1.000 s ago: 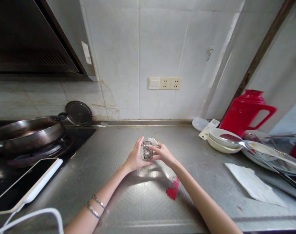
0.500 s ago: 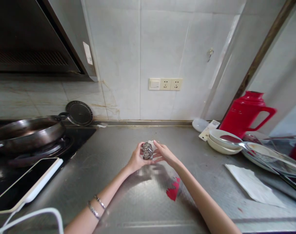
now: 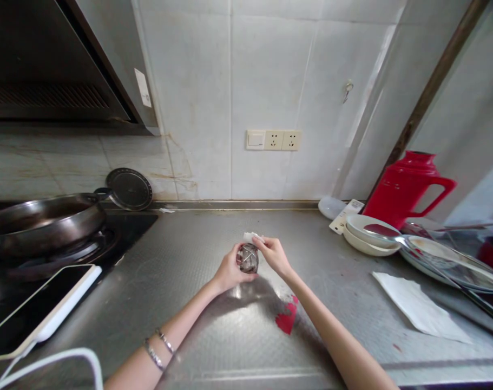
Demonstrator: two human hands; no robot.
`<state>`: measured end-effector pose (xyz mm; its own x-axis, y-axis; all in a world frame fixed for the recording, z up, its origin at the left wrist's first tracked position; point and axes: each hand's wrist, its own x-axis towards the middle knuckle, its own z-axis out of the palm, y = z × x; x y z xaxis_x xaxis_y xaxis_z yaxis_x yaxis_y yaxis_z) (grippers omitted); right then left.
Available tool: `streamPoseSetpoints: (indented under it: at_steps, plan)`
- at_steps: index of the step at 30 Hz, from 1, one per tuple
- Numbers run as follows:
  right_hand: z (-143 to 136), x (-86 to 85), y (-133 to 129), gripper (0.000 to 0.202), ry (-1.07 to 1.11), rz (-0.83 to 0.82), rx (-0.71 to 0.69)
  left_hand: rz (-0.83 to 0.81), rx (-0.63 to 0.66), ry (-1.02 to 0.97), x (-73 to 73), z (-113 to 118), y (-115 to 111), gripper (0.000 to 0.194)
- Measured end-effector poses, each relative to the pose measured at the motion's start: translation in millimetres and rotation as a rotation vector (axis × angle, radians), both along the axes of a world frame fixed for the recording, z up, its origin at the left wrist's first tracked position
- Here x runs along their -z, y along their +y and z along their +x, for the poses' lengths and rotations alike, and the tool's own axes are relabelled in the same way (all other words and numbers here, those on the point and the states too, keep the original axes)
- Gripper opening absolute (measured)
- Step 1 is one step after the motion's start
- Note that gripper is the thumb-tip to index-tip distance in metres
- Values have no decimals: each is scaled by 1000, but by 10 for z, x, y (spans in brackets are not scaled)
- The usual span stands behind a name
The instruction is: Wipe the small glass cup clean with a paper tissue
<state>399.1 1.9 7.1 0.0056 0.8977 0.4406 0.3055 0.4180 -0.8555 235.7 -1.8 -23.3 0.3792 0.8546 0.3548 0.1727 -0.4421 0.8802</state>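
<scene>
Glass cup [image 3: 249, 260], small and see-through, with lines across its side, is in the left hand [image 3: 230, 271], and it seems to be held up over the middle of the metal counter [image 3: 189, 233]. Looking at the only view, from the head, I see the left fingers curled around the cup's left side, with the thumb along the side near the person. The right hand [image 3: 273, 253] has thumb and finger pinched together on a bit of white paper [image 3: 251, 237] by the cup's far edge. I think the cup is hard and a little heavy for its size. It shouldn't squash, but it could crack if it drops on metal. Smooth glass can slip, though those lines may help a grip. Around the fat middle looks like the best place to hold it. I can't tell if it is wet. Below, the counter is gray and shiny, with torn red scraps [image 3: 286, 319] near the right arm [image 3: 329, 327] and a white sheet [image 3: 420, 306] off to the right. Past that are stacked bowls [image 3: 368, 249] and a red jug [image 3: 400, 189]. Over on the left, a pan [image 3: 67, 230] sits on the black stove [image 3: 136, 227], near a phone [image 3: 22, 309]. Pale tiles [image 3: 189, 81] cover the wall, with sockets [image 3: 290, 140] in the middle.
</scene>
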Motion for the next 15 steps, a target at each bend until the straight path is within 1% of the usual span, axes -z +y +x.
streamPoseSetpoints:
  at_steps: [3,7,11,15]
  plan:
    - [-73,-26,-103,46,-74,73,-15,27,-50,24,-6,-7,12,84]
    - [-105,-32,-175,34,-147,254,-33,40,-71,43,-34,4,-1,84]
    - [-116,-4,-203,30,-203,412,-24,35,-69,10,-66,36,-33,78]
    - [-132,13,-230,29,-202,486,-31,43,-100,16,-82,56,-47,67]
